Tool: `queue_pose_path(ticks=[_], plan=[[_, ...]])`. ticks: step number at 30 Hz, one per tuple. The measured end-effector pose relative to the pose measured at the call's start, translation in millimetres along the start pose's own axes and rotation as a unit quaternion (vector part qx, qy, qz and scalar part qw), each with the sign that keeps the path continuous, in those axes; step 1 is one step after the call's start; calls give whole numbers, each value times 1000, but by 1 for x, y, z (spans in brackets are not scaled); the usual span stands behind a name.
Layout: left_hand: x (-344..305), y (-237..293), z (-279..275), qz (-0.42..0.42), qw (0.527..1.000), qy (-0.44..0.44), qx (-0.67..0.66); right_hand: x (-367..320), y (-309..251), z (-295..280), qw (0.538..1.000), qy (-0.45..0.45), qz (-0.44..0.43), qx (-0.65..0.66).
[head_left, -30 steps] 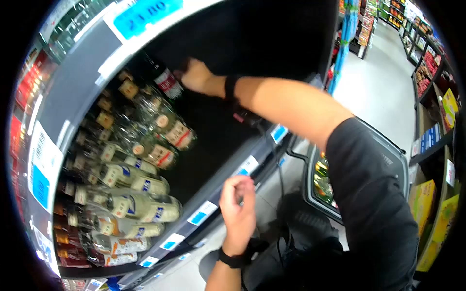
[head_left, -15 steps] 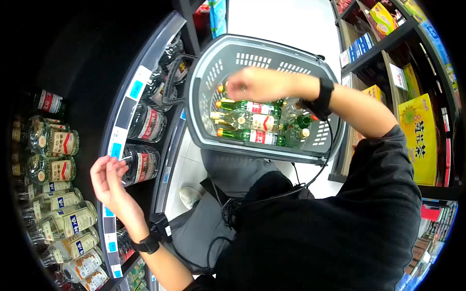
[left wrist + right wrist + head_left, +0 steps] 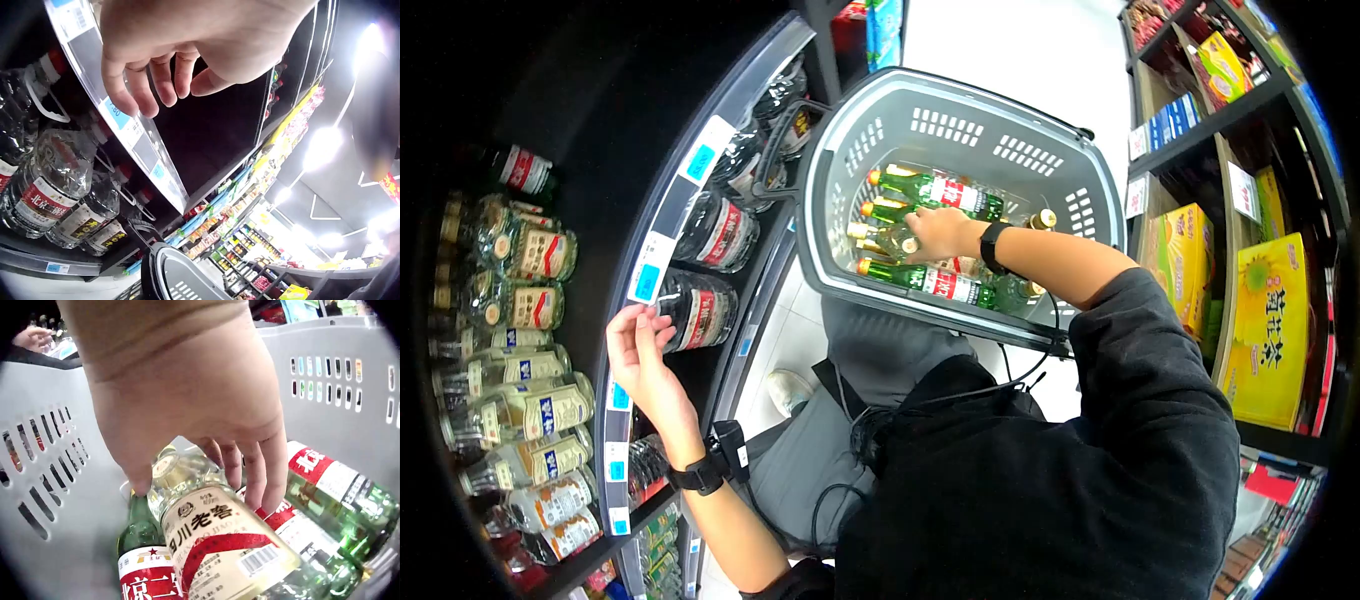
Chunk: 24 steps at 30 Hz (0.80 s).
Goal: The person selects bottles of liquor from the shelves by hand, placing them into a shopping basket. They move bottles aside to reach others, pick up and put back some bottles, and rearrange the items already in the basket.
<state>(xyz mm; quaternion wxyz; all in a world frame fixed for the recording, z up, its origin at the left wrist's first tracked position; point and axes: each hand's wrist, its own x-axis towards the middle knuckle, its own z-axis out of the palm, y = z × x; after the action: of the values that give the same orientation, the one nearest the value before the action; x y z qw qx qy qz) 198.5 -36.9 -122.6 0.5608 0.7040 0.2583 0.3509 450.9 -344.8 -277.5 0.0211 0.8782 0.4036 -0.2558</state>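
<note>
My right hand (image 3: pixel 945 235) is down inside a grey basket (image 3: pixel 825 250). Its thumb and fingers grip the shoulder of a clear glass bottle (image 3: pixel 228 540) with a cream label and a red band. Green glass bottles with red and white labels lie on both sides of it: one green bottle (image 3: pixel 147 559) by the thumb, others past the fingertips. Over by the shelf's front edge, my left hand (image 3: pixel 643 355) hangs with loosely curled fingers and holds nothing. Close by it is a large clear plastic jug (image 3: pixel 700 312) on the lower shelf.
Clear bottles (image 3: pixel 550 415) lie on the dark shelf at left, above a price-tag rail (image 3: pixel 665 245). Yellow boxes (image 3: pixel 1268 335) fill the shelving at right. A black cable (image 3: pixel 1040 365) hangs near the basket's front side.
The view has turned from the shelf to the basket. My right hand went from the shelf to over the basket, then down onto the clear bottle. My left hand stays by the shelf edge.
</note>
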Motion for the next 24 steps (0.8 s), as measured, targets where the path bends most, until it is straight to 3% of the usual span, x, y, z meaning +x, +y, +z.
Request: queue_pose_path(ticks=[4,8,13,15,17,19,20,23,24], plan=[[-9,6,-2,-3,1000,25,1,13,-7,2,1000,-15,11,4],[-12,-10,-5,-10,1000,17,7,22,1,10,1000,27,-9,10],[-8,-9,-2,3,1000,3,-16,-6,2,-15,996,38,0,75],[-6,-7,1,2,1000,-3,-22,-19,12,-20,992,71,-2,100],[-5,-5,5,16,999,-16,-25,-33,26,-14,976,165,-19,141],[-7,1,10,13,999,-23,-38,-58,20,-46,970,123,27,208],[-9,3,12,8,999,-25,-46,-72,17,-50,952,210,22,223],[-11,0,13,10,997,-35,-74,-101,13,-82,910,291,55,290],[-15,10,16,-4,998,-28,-50,-101,21,-88,906,321,13,275]])
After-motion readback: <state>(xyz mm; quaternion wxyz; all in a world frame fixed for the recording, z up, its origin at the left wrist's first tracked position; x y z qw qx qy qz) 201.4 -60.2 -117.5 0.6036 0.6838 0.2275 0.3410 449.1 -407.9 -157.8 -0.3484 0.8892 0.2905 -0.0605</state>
